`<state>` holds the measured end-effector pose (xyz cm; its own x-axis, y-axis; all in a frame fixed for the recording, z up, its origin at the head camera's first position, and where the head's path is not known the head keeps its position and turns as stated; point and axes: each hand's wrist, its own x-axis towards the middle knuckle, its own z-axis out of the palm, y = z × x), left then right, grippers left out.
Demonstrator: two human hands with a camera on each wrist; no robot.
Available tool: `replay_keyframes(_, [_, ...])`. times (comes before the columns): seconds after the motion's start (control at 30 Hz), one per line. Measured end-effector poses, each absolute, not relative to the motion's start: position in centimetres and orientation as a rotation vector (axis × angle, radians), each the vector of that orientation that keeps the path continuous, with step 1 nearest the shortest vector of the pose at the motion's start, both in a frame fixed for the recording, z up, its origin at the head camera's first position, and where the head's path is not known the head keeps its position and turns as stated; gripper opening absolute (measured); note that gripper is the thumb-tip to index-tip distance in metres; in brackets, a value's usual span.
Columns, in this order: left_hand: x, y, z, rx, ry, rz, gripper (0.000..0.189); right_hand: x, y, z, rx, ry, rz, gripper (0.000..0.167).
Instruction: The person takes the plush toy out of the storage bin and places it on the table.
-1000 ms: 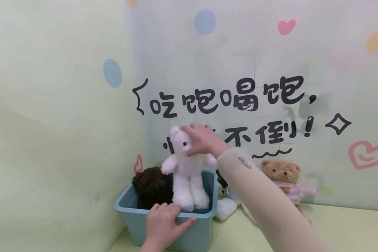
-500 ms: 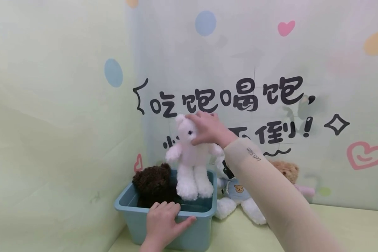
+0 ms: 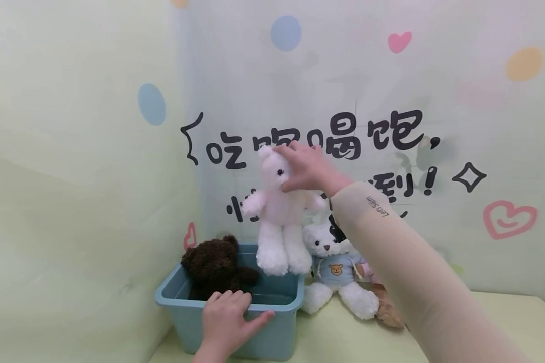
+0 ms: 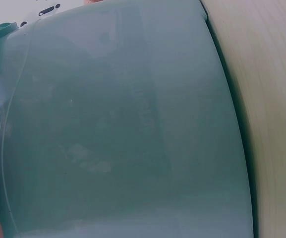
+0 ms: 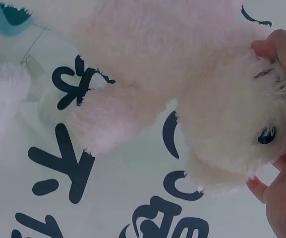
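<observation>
My right hand grips a pale pink teddy bear by the head, thumb on its face and fingers over the top. The bear hangs upright, its feet overlapping the back right of a blue-green plastic bin. In the right wrist view the fluffy head lies between thumb and fingers. My left hand grips the bin's front rim, fingers hooked over it and thumb stretched along the outside. Inside the bin's left side sits a dark brown teddy bear. The left wrist view is filled by the bin's wall.
A white teddy bear in a blue hoodie sits right of the bin on the pale tabletop. Beside it, a light brown plush leg shows, the rest mostly hidden by my right sleeve. A printed backdrop stands behind.
My right hand has raised the pink teddy bear up from the bin, slightly rightward. The white bear has come more into sight. My left hand stays on the rim; the head view has turned slightly right.
</observation>
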<state>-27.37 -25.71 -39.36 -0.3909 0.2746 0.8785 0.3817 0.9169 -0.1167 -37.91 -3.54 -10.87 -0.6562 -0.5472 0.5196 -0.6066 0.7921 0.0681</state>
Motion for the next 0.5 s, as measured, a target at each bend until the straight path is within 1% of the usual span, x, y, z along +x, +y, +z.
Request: replay_keyframes(0.5, [-27.5, -25.6, -39.4, -0.472, -1.989, -0.121, 0.063, -36.1, 1.9, -9.9, 0.806, -2.473, 0.072, 0.085])
